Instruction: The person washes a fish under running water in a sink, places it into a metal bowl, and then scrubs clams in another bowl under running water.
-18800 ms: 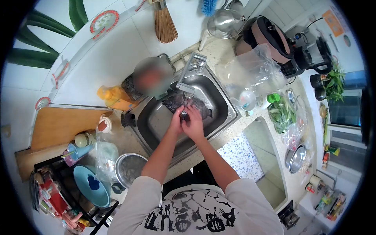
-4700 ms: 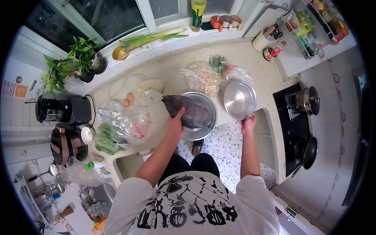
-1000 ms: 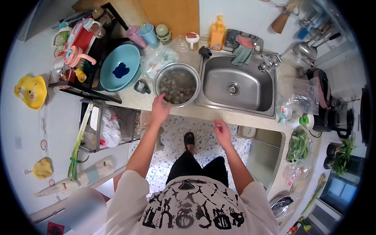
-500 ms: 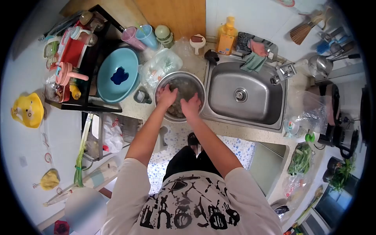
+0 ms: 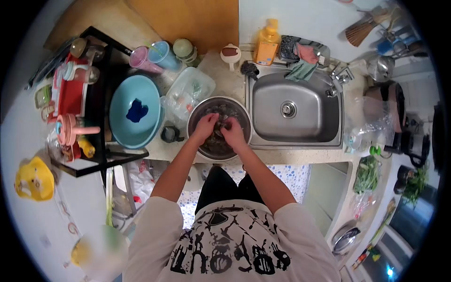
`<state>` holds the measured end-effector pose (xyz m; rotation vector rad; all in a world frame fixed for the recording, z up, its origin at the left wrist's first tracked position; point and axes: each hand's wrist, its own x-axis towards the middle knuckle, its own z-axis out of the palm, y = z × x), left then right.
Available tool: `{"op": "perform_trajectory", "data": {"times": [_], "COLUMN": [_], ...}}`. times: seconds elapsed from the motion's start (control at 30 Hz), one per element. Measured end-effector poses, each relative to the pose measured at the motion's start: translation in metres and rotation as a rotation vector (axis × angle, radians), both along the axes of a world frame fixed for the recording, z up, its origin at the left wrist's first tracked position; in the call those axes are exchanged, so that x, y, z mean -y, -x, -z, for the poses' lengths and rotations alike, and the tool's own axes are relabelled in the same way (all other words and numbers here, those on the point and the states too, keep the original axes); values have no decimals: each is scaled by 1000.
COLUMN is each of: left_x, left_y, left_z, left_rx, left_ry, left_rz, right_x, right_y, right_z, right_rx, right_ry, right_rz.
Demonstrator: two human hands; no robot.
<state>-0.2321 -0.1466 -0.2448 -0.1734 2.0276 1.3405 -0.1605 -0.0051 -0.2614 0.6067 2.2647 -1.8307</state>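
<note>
A round metal bowl (image 5: pixel 191 109) stands on the counter left of the sink, with wet greyish-brown pieces (image 5: pixel 217 143) in it, too small to name. Over the middle of the bowl, my left hand (image 5: pixel 206 128) has its fingers pinched together. Close beside it, my right hand (image 5: pixel 233 133) is closed too, its fingertips facing the left ones. Dark bits show between the fingertips; what exactly each hand grips is hidden.
A steel sink (image 5: pixel 268 127) adjoins the bowl on the right. Left of it are a clear plastic bag (image 5: pixel 192 89), a small dark cup (image 5: pixel 169 134) and a blue basin (image 5: pixel 122 101). A yellow bottle (image 5: pixel 267 44) stands behind the sink.
My hands were apart with fingers spread at both sides of the bowl; they have come together over its middle and closed. The view has shifted slightly.
</note>
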Motion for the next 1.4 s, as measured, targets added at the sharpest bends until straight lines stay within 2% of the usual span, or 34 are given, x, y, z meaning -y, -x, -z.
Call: {"op": "perform_trajectory", "data": {"times": [0.07,0.17,0.2,0.3,0.43,0.47,0.6,0.67,0.7,0.77,0.8,0.9,0.93,1.0,1.03,1.07,1.1,1.17,1.2,1.3,1.33,1.4], "left_x": [13,32,37,48,38,34,16,5,2,-1,-4,5,11,27,32,37,37,38,36,10,0,-18], "left_y": [-3,-13,-14,-20,-25,-21,-1,1,4,8,9,11,15,9,9,12,11,10,15,24,29,28], "left_z": [-18,-24,-29,-30,-9,-4,6,5,8,18,17,7,9,-1,-11,-21,-20,-16,-6,20,2,18], "left_rx": [-181,-579,-656,-683,-344,-319,-55,21,44,95,76,9,45,-197,-320,-482,-606,-854,-755,-431,-273,-257], "left_ry": [88,-2,51,127,170,261,103,-80,-116,-185,-142,-186,-146,-133,-126,49,94,186,145,218,117,186], "left_rz": [265,425,451,404,180,203,11,-182,-167,-135,-148,47,131,314,407,541,508,432,428,218,177,64], "right_x": [-8,1,7,28,54,55,54,50,48,40,37,24,19,12,10,8,6,9,13,23,24,27], "right_y": [-11,-39,-45,-59,-47,-39,-6,1,3,6,5,-7,-12,-24,-30,-36,-40,-36,-32,-1,12,28], "right_z": [-9,-26,-27,-28,-3,3,-4,-3,2,17,17,7,-9,-35,-34,-33,-31,-22,-16,9,8,-2], "right_rx": [-48,-199,-193,-179,22,45,270,177,127,131,131,113,135,175,109,46,-18,-52,-69,224,306,358], "right_ry": [-63,-392,-399,-517,-407,-344,-111,174,317,367,393,256,138,-95,-214,-333,-453,-512,-538,-243,-144,-64], "right_rz": [-208,-162,-112,5,257,353,661,752,794,724,690,431,293,11,-26,-64,-102,65,146,387,481,557]}}
